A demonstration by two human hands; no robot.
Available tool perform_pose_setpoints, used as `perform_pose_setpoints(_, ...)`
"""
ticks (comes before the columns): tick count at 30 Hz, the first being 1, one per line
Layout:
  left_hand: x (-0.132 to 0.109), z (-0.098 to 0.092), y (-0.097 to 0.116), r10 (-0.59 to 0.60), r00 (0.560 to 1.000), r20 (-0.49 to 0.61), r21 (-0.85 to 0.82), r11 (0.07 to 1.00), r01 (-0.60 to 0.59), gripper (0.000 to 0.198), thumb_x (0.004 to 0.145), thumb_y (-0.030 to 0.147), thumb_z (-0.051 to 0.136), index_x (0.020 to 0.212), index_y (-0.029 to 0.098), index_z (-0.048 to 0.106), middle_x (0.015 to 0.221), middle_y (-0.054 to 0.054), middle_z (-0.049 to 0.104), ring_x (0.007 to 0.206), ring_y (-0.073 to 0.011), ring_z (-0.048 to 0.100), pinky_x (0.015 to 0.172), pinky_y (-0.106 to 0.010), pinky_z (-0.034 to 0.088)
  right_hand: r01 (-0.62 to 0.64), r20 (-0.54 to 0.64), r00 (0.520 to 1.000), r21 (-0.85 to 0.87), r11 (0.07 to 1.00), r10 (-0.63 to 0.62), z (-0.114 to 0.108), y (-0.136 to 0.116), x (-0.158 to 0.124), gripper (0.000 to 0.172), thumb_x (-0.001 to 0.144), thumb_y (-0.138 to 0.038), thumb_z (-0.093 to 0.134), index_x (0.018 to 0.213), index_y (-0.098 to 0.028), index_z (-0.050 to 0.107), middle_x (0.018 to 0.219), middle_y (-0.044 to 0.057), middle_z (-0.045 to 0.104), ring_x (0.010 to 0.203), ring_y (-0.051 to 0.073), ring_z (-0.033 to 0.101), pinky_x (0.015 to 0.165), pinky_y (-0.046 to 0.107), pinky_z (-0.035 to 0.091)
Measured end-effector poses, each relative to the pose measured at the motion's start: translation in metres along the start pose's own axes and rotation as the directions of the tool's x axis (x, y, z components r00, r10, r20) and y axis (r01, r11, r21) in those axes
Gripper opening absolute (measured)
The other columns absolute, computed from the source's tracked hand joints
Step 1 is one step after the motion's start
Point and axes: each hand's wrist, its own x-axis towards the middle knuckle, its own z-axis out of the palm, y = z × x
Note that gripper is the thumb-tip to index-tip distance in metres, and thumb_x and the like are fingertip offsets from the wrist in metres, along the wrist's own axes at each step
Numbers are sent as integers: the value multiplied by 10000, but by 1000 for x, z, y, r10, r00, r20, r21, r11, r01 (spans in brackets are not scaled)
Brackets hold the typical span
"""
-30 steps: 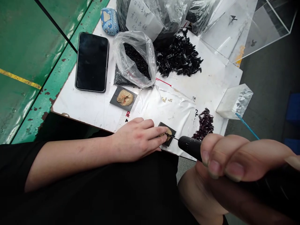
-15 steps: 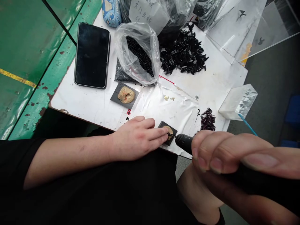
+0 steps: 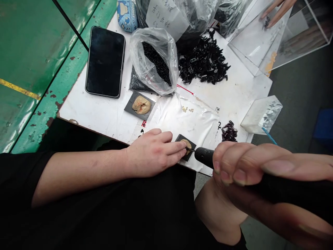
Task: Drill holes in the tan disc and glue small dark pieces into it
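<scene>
I am seated at a white bench [image 3: 75, 104], looking down past my black-clothed lap. My right grip [image 3: 240, 161], large and close at the lower right, is wrapped around a black driver tool [image 3: 204, 157], whose thin shaft points left. The shaft's tip meets a tan lump [image 3: 188, 142] on a small dark block [image 3: 192, 143], which sits near the bench's front edge, on a wrinkled white sheet [image 3: 170, 116]. My left grip [image 3: 153, 154] reaches in from the left, back of the hand up, with two fingers stretched out so their tips rest at the lump, right beside the shaft; I cannot tell whether they pinch anything there. Beyond the block, tiny gold rings [image 3: 184, 109] lie on the sheet. To its left is a second dark block [image 3: 128, 108] bearing another tan lump [image 3: 142, 105]. Just past my right grip is a small pile of dark reddish parts [image 3: 229, 132], and near it a clear block [image 3: 261, 114] with a blue stick [image 3: 269, 135]. Farther back are a phone [image 3: 105, 62], an open plastic bag [image 3: 148, 73] of tiny black pieces and a heap of black parts [image 3: 205, 62]. At the upper right, another person's hand [image 3: 279, 12] shows near clear plastic panels [image 3: 249, 48].
</scene>
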Motion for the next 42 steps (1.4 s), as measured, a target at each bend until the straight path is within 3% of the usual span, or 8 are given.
perform_pose_setpoints(6,-3,0,-2,17,1000,3,19,1000,-17,354,1187,255,505,1468,238,720,1586,14,666,1024,-217,565,778,-413,425,162,-566,809,-43,986,-158,36,-1,-3,548,903,-542,918,1382,-318,772,859,2,648,620,158,601,618,360,575)
perform_pose_setpoints(12,-4,2,-4,44,999,5,53,998,-44,367,1170,262,521,1488,228,700,1609,-42,649,1013,-212,592,795,-403,446,-324,-174,946,-447,834,274,8,13,-29,221,1024,-346,814,1241,-306,797,1108,42,757,967,199,735,866,345,599)
perform_pose_setpoints(19,-1,-3,1,45,998,-41,-11,999,-45,363,1140,214,574,1487,163,669,1545,-109,691,997,-225,665,806,-394,529,-241,-104,970,-569,786,222,9,39,-38,116,1098,-275,694,1087,-251,807,1079,37,754,999,165,731,904,295,574)
perform_pose_setpoints(26,15,-37,-16,-227,945,-237,-174,966,189,423,1120,289,670,1537,250,617,1476,-140,694,1261,-274,721,1064,-421,626,-215,55,960,-478,852,273,-41,-16,3,131,1079,-334,721,1036,-246,808,998,11,807,920,164,746,848,295,563)
perform_pose_setpoints(28,25,-51,-36,-280,910,-305,-77,960,269,319,1126,294,656,1443,261,665,1432,-117,704,1258,-277,720,1062,-424,618,-242,-131,970,-386,890,207,-58,-29,24,136,1038,-362,765,1015,-249,837,969,15,819,880,173,759,817,302,592)
perform_pose_setpoints(31,45,-71,-71,-364,861,-354,133,892,432,230,1146,377,592,1228,225,743,1306,-106,732,1154,-291,735,976,-430,609,-146,-648,759,-255,956,-57,-72,-37,56,320,1001,-423,808,1268,-246,820,1192,55,834,1082,214,792,988,369,648)
perform_pose_setpoints(34,63,-86,-100,-486,835,-257,401,733,550,367,1157,377,476,1083,191,783,1145,-120,750,1064,-333,727,926,-479,572,-89,-754,637,-277,957,-159,-70,-38,69,618,1005,-475,808,1567,-263,661,1402,77,782,1301,235,751,1176,429,599)
perform_pose_setpoints(42,86,-89,-119,-659,750,66,508,669,543,323,1083,379,534,986,224,800,1106,-100,781,1078,-350,746,783,-438,488,-501,-549,824,-594,629,139,-47,-18,17,256,1111,-347,623,1234,-252,826,1253,37,821,1152,236,767,1031,405,579)
